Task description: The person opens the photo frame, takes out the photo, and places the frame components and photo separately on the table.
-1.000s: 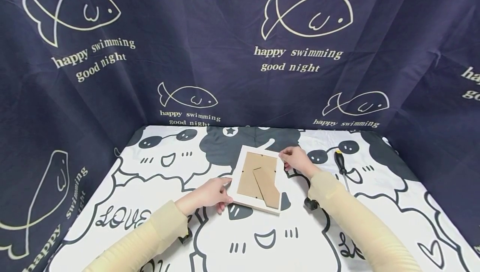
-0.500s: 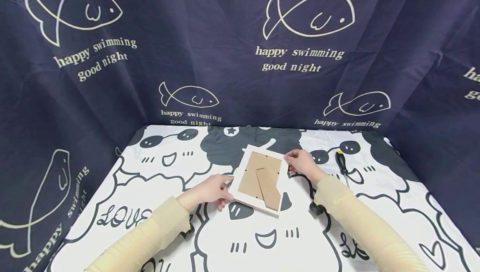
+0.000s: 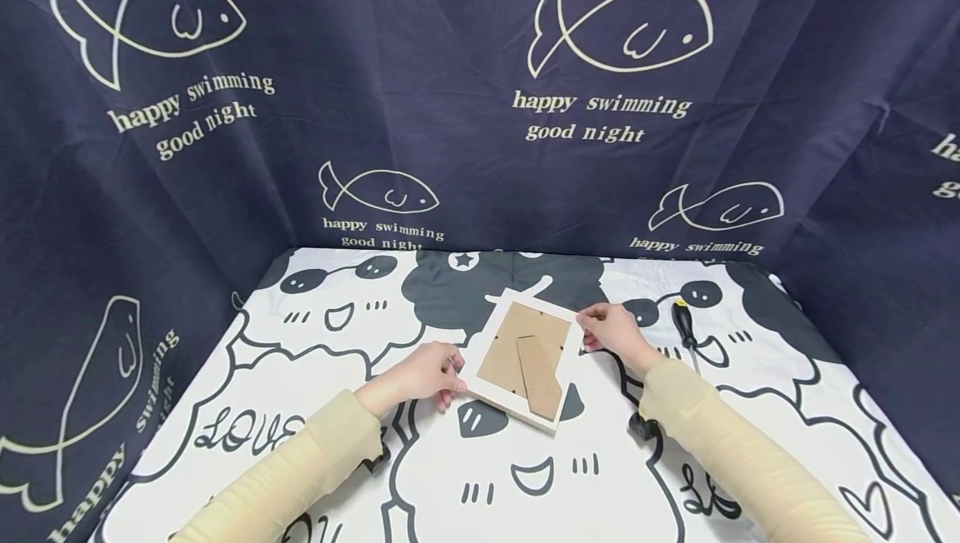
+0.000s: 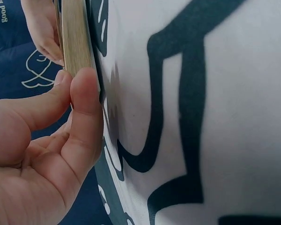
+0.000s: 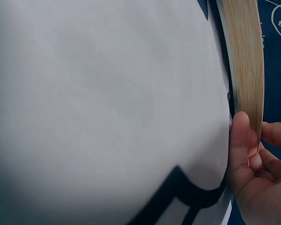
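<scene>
A white-bordered picture frame [image 3: 491, 347] lies back side up, with a brown backing board and a brown easel stand [image 3: 538, 376] across it. My left hand [image 3: 427, 376] pinches its near left corner; in the left wrist view, the thumb and index finger meet at the frame's wooden edge [image 4: 77, 44]. At the far right corner, my right hand [image 3: 611, 331] grips the frame. The right wrist view shows fingers [image 5: 241, 140] on both sides of the wooden edge [image 5: 246, 61]. The frame's front faces down and is hidden.
A black-handled screwdriver [image 3: 683, 325] with a yellow end lies to the right, its shaft partly behind the right sleeve [image 3: 705, 426]. A black-and-white patterned cloth [image 3: 600, 493] covers the table. Behind it hangs a dark blue curtain [image 3: 480, 110] with fish drawings.
The frame has turned slightly clockwise, its far right corner swinging to the right. My right hand has moved right with that corner. My left hand stays by the near left corner.
</scene>
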Motion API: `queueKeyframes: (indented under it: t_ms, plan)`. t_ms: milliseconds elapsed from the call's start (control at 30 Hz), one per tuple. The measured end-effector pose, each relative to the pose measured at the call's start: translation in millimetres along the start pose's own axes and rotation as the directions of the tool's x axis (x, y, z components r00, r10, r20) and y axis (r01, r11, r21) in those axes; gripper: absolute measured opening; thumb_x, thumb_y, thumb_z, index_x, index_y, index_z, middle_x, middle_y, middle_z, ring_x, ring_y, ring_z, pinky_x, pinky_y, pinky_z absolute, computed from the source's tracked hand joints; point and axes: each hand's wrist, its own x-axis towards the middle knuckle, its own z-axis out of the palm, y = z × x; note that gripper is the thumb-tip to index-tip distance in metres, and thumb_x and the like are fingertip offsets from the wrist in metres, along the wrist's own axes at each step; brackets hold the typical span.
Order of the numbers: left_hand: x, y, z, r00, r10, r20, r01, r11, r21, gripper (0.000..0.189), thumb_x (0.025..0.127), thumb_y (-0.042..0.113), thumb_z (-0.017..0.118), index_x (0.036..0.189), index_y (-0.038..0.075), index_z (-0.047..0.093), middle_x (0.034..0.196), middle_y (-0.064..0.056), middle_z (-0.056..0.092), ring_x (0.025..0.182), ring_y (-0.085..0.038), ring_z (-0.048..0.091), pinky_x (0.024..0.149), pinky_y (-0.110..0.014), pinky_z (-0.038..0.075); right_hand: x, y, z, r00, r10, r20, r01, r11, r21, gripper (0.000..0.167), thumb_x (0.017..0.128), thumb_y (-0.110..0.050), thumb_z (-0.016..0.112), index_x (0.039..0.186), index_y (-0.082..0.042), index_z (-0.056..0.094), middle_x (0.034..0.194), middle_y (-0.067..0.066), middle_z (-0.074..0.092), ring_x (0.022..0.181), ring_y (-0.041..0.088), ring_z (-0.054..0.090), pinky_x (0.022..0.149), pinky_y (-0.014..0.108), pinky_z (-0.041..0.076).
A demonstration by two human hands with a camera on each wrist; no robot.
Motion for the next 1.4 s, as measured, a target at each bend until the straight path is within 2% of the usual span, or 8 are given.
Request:
queueKeyframes:
  t_ms: [267, 667, 800, 1133, 1400]
  plan:
    - [2.5, 0.2, -2.5, 1.000, 0.001, -0.010, -0.001, 1.000, -0.027, 0.014, 0.084, 0.001, 0.067, 0.091, -0.003, 0.055, 0.059, -0.005, 0.058, 0.045, -0.013, 0.057, 0.048, -0.032, 0.054, -7.3, 3, -3, 1.000, -0.001, 0.004, 0.001, 1.000, 0.029, 0.028, 0.095, -0.013, 0.053, 0.108, 0.011, 0.058, 0.070, 0.008, 0.063, 0.057, 0.012, 0.062, 0.057, 0.029, 0.057]
    - [7.1, -0.9, -10.3, 1.000, -0.005, -0.021, 0.005, 1.000, -0.007, 0.015, 0.084, 0.002, 0.067, 0.093, -0.004, 0.057, 0.058, -0.007, 0.058, 0.047, -0.015, 0.060, 0.050, -0.031, 0.055, -19.7, 8, -7, 0.999, 0.036, 0.027, -0.038, 0.996, 0.076, 0.030, 0.095, -0.013, 0.054, 0.110, 0.012, 0.056, 0.069, 0.005, 0.061, 0.055, 0.010, 0.061, 0.057, 0.028, 0.056]
    - [9.8, -1.5, -12.9, 1.000, -0.004, -0.015, 0.003, 1.000, -0.019, 0.012, 0.084, 0.000, 0.066, 0.092, -0.004, 0.058, 0.061, -0.010, 0.059, 0.048, -0.016, 0.059, 0.050, -0.032, 0.055, -20.8, 10, -8, 0.999, 0.033, 0.024, -0.034, 0.997, 0.075, 0.030, 0.095, -0.013, 0.054, 0.110, 0.013, 0.056, 0.069, 0.005, 0.061, 0.054, 0.010, 0.061, 0.057, 0.028, 0.056]
    - [18.3, -8.5, -19.6, 0.999, 0.033, -0.024, -0.033, 0.999, -0.007, 0.013, 0.084, 0.001, 0.067, 0.091, -0.005, 0.058, 0.059, -0.007, 0.058, 0.047, -0.014, 0.059, 0.050, -0.032, 0.055, -22.6, 11, -8, 0.998, 0.060, 0.020, -0.062, 0.995, 0.079, 0.027, 0.094, -0.012, 0.056, 0.107, 0.012, 0.057, 0.071, 0.008, 0.061, 0.054, 0.012, 0.061, 0.057, 0.029, 0.057]
    - [23.5, -9.5, -23.8, 1.000, 0.022, -0.022, -0.022, 0.999, -0.024, 0.012, 0.085, -0.003, 0.065, 0.095, -0.006, 0.059, 0.061, -0.009, 0.059, 0.048, -0.013, 0.058, 0.051, -0.031, 0.056, -23.2, 12, -9, 0.997, 0.075, 0.024, -0.077, 0.994, 0.082, 0.025, 0.094, -0.011, 0.056, 0.105, 0.012, 0.057, 0.068, 0.006, 0.061, 0.053, 0.011, 0.061, 0.056, 0.030, 0.057]
